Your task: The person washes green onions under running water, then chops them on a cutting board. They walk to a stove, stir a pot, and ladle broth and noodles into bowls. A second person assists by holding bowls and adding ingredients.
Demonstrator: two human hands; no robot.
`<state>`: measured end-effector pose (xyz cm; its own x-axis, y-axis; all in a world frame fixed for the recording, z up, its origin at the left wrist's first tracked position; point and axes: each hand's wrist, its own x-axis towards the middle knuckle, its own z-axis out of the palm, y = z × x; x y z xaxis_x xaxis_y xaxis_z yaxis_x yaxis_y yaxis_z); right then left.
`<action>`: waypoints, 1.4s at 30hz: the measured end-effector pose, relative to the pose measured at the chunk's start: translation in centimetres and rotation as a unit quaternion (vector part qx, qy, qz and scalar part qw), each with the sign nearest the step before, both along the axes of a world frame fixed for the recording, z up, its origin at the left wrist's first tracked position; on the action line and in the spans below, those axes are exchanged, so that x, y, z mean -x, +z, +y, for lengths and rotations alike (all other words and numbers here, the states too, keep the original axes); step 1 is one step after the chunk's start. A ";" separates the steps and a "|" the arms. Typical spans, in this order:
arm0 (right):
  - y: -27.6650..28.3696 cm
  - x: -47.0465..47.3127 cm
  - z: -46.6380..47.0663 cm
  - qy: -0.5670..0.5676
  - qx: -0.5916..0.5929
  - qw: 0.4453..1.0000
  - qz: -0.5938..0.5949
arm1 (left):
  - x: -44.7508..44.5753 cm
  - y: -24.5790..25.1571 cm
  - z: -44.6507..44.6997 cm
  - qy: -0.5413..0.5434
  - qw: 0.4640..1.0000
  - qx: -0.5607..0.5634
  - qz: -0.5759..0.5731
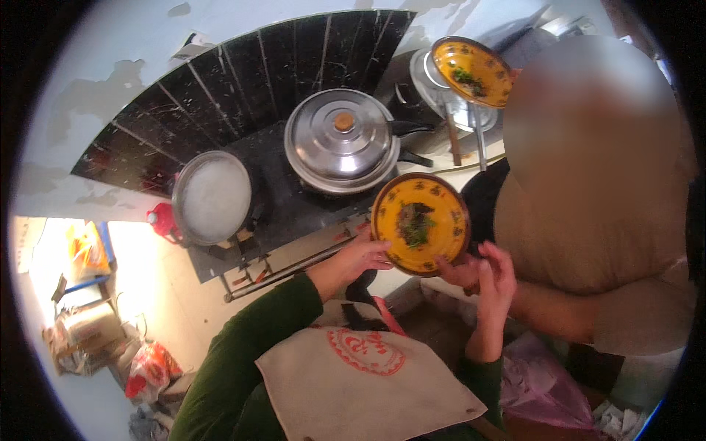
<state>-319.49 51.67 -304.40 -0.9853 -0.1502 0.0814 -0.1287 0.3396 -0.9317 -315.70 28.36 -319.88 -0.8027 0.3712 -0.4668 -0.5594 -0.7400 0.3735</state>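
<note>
A yellow bowl point(441, 231) with a brown rim and dark painted motifs is held in front of me, tilted toward the camera. Chopped greens and some darker food point(415, 223) lie in its bottom. My left hand point(367, 253) grips its lower left rim. Another person's hand point(460, 273) holds the same bowl at the lower right. Just beside that hand, my right hand point(497, 275) is raised with fingers apart and nothing in it. The other person also holds up a second, matching yellow bowl point(493, 74) with greens in it.
A lidded steel pot point(345, 132) with black handles stands on the black gas stove point(270, 209). Left of it is a pot point(215, 198) of whitish, foamy or steaming liquid. A co-worker point(584, 231) stands close on the right. Bags point(543, 380) lie low at right.
</note>
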 end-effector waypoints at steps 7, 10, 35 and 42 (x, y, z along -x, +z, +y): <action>-3.3 16.6 -11.2 -0.028 -0.221 0.974 0.043 | -0.7 1.4 -7.1 -0.036 0.990 0.138 0.019; -8.8 24.1 -13.2 -0.070 -0.326 0.943 0.013 | -2.9 2.2 -10.4 0.044 0.988 0.148 0.022; -37.7 56.9 5.2 -0.008 -0.678 0.730 -0.081 | -13.3 3.1 -22.6 0.531 0.784 0.243 -0.211; -32.9 52.7 4.9 -0.016 -0.409 0.907 -0.101 | -18.0 3.1 -23.0 0.523 0.820 0.184 -0.141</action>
<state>-372.24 56.56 -337.27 -0.9727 -0.0507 -0.2265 0.0378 0.9282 -0.3701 -297.74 5.39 -316.79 -0.4322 -0.6598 -0.6147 0.2078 -0.7362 0.6441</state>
